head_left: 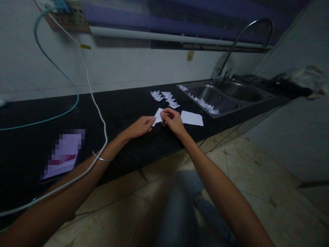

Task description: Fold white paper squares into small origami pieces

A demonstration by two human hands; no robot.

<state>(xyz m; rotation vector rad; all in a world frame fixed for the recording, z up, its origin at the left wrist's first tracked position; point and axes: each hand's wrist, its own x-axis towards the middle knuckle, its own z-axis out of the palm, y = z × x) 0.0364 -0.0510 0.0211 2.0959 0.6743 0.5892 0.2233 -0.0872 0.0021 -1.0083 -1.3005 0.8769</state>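
Between my two hands is a small folded piece of white paper (158, 115), held just above the dark countertop. My left hand (143, 126) pinches its lower left side between thumb and fingers. On its right side, my right hand (172, 120) grips it with the thumb on top; part of the paper is hidden by these fingers. A stack of white paper sheets (192, 118) lies to the right of my right hand. Behind my hands sit several small folded paper pieces (164, 97) with pointed tips, grouped in rows.
More folded paper pieces (205, 105) line the near left rim of a steel double sink (214, 115) with a tall curved faucet (232, 48). A phone (64, 156) lies on the black countertop (123, 103) at left. A white cable (96, 106) crosses over my left forearm.
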